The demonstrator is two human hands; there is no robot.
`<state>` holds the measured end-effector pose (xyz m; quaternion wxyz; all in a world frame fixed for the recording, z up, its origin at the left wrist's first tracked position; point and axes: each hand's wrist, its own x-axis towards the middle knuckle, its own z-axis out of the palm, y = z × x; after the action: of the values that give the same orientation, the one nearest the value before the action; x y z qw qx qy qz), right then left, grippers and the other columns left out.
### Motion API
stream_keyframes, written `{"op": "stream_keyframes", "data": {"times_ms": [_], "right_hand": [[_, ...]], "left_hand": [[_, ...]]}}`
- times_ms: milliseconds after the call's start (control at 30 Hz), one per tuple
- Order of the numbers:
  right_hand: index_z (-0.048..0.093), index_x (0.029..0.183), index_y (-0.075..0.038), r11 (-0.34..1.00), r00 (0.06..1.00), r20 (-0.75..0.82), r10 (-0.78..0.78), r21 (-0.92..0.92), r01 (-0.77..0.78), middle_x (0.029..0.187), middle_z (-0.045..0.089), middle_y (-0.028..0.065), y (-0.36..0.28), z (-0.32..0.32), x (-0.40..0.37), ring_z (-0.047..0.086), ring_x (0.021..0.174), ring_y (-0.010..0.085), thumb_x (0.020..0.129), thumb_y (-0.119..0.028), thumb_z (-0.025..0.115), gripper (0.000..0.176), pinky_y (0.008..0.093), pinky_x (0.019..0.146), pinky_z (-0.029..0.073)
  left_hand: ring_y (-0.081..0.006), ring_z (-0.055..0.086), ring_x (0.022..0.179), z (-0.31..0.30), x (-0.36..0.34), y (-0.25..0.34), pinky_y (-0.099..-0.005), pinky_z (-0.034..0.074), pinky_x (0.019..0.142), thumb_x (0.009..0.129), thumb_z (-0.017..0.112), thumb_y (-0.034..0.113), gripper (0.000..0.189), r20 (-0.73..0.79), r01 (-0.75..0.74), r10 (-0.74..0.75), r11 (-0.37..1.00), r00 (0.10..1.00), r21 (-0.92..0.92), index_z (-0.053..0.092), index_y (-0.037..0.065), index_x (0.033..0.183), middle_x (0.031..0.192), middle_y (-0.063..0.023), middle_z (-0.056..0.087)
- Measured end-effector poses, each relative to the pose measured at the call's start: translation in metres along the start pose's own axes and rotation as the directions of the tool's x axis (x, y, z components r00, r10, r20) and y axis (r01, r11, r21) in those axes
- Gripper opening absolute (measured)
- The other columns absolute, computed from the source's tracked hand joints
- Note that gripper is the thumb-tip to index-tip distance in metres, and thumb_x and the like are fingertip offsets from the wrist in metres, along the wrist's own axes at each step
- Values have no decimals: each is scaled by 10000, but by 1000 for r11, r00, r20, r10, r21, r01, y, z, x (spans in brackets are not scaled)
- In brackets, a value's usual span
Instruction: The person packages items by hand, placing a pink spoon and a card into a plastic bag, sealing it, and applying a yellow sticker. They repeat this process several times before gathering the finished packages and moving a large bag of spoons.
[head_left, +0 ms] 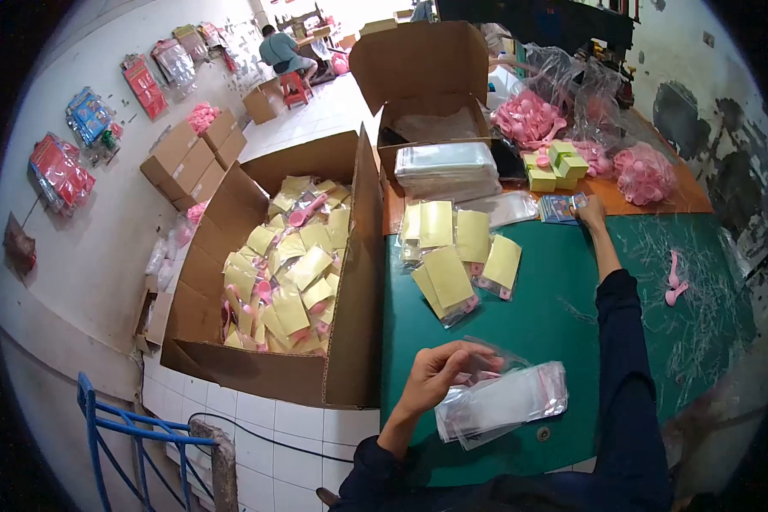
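My left hand [442, 375] is closed on a clear plastic bag [505, 357], with something pink showing beside the fingers. Below it lies a stack of clear plastic bags [512, 399] on the green table. Farther off, my right hand [590, 212] has its fingers closed at the right end of a pile of blue printed cards [558, 208]. Filled packets with pale yellow cards [449, 270] lie left of the middle, pink pieces showing at their ends. Two pink spoons [675, 282] rest at the right.
A big cardboard box [355, 341] of filled packets stands left of the green table [529, 320]. At the back are stacked clear bags [446, 166], small yellow boxes [563, 162] and bagged pink pieces [644, 173]. Plastic scraps [700, 341] litter the right. A person [283, 53] sits far off.
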<state>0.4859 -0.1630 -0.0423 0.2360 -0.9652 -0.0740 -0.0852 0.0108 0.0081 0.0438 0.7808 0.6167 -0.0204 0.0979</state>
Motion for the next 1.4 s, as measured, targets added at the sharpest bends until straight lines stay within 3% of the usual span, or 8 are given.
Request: {"op": "stream_keyframes", "data": {"times_ms": [167, 300, 400, 500, 833, 1033, 1267, 1400], "right_hand": [[657, 830, -33, 958, 895, -354, -271, -189, 216, 846, 636, 177, -23, -24, -40, 603, 819, 355, 653, -241, 741, 286, 423, 734, 469], [661, 898, -21, 828, 814, -292, -503, 107, 550, 784, 642, 141, -43, -58, -62, 624, 747, 283, 733, -126, 669, 195, 384, 649, 487], [625, 941, 5, 605, 811, 127, -571, 733, 311, 758, 614, 72, -100, -142, -172, 580, 609, 125, 813, -55, 603, 144, 251, 530, 459], [599, 927, 13, 426, 708, 202, -677, 892, 154, 758, 588, 52, -117, -188, -248, 557, 571, 91, 837, -20, 579, 99, 220, 506, 452], [594, 917, 23, 582, 617, 170, -769, 586, 563, 770, 571, 105, -109, -217, -295, 596, 586, 151, 735, 53, 604, 185, 260, 550, 474], [600, 897, 17, 615, 827, 175, -534, 751, 238, 794, 581, 103, -112, -222, -310, 607, 644, 172, 739, 62, 594, 164, 265, 559, 478], [601, 909, 3, 608, 647, 171, -743, 576, 546, 813, 587, 104, -114, -219, -308, 609, 681, 201, 735, 49, 607, 181, 285, 584, 479], [599, 911, -9, 591, 580, 220, -785, 548, 592, 819, 590, 116, -118, -218, -311, 611, 709, 254, 744, 25, 608, 171, 320, 606, 483]], "left_hand": [[-187, 638, 902, 0, 1, 0, -266, 520, 751, 971, 399, 223, 334, 21, 124, -123, 990, 992, -73, 564, -29, 1114, 999, -145, 646], [-202, 636, 912, 3, 4, 1, -289, 516, 791, 975, 386, 183, 309, 39, 130, -130, 991, 991, -18, 562, -23, 1122, 999, -153, 644], [-228, 642, 881, 5, 6, 3, -305, 526, 753, 977, 375, 256, 379, 7, 161, -162, 987, 987, 18, 560, -50, 1104, 991, -181, 642], [-186, 640, 884, 5, 6, 3, -267, 514, 751, 970, 406, 206, 319, -12, 184, -184, 983, 983, 16, 578, -34, 1090, 945, -148, 656], [-126, 635, 840, 6, 3, 1, -232, 508, 715, 955, 449, 181, 288, -16, 134, -133, 988, 991, 73, 600, -50, 1039, 894, -121, 675], [-140, 643, 834, 9, 5, 1, -239, 516, 721, 952, 456, 186, 300, -8, 151, -151, 985, 988, 86, 597, -65, 1036, 899, -130, 673], [-132, 646, 816, 8, 2, -8, -248, 510, 708, 947, 466, 196, 281, -77, 159, -154, 986, 985, 54, 614, -30, 1024, 864, -118, 680], [-103, 611, 680, 8, 1, -8, -254, 489, 649, 920, 513, 198, 248, -21, 110, -110, 919, 994, 379, 626, 10, 1038, 806, -121, 675]]}}
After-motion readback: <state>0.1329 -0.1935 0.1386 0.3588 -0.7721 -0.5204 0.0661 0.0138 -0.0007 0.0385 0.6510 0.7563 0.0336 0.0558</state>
